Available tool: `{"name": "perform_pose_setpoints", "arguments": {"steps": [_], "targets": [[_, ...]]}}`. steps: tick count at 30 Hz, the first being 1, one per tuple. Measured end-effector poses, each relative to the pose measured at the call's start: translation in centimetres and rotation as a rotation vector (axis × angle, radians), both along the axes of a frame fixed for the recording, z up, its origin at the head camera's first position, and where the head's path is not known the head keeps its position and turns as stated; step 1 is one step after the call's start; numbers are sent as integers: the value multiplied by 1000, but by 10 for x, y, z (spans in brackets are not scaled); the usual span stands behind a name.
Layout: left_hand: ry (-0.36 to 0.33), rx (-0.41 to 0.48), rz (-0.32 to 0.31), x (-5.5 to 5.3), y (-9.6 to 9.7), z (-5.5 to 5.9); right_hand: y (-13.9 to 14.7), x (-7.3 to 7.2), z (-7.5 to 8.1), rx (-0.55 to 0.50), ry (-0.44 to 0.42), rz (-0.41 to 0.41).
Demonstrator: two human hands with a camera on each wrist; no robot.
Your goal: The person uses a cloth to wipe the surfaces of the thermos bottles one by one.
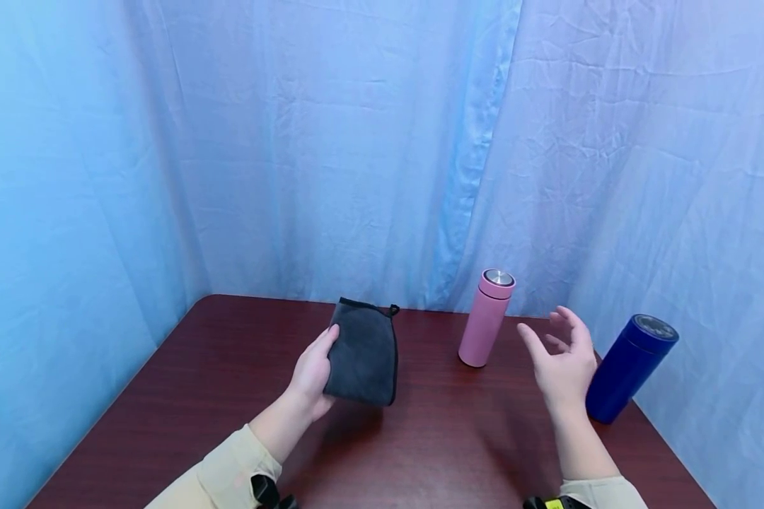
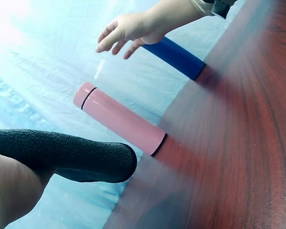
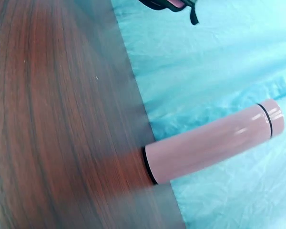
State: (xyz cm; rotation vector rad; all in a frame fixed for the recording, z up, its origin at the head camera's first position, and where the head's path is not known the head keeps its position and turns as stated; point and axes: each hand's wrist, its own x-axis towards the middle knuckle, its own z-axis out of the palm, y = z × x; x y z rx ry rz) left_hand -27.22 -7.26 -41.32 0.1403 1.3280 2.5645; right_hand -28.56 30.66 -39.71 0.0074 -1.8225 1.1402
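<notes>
My left hand (image 1: 312, 375) grips a dark grey folded cloth (image 1: 363, 353) with black edging and a small loop at its top corner, holding it above the table with the thumb on the near face. The fingers behind the cloth are hidden. To its right, a pink thermos flask (image 1: 486, 322) with a steel-topped lid stands upright. My right hand (image 1: 566, 360) is raised with nothing in it, thumb and fingers spread apart, between the pink flask and a blue thermos flask (image 1: 627, 371). The left wrist view shows the right hand (image 2: 133, 31) overlapping the blue flask's upper part.
The dark red-brown wooden table (image 1: 229, 353) has its far edge against light blue curtains (image 1: 356, 141), which also hang along the left and right sides. The blue flask stands close to the table's right edge, and the pink one is nearer the back.
</notes>
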Motion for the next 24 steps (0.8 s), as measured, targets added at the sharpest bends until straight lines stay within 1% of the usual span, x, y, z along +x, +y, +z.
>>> {"name": "perform_pose_setpoints", "arguments": {"steps": [2, 5, 7, 9, 12, 16, 18, 20, 24], "targets": [[2, -4, -7, 1, 1, -2, 7, 2, 0, -9, 57, -54], [-7, -9, -10, 3, 3, -4, 19, 3, 1, -36, 141, -155], [-7, -10, -15, 3, 5, -5, 26, 4, 2, -63, 179, -225], [-11, -13, -17, 3, 6, -6, 31, 6, 4, -98, 199, -277], [-10, -15, -22, 3, 7, -8, 36, 13, 10, -146, 222, -317], [-7, -5, -32, 3, 10, -10, 44, 22, 17, -166, 254, -349], [-2, -1, -39, 2, 12, -11, 52, 24, 17, -170, 245, -371], [2, 4, -45, 1, 15, -12, 63, 24, 14, -195, 204, -389], [0, 5, -61, 1, 24, -14, 84, 18, 3, -292, 51, -418]]}}
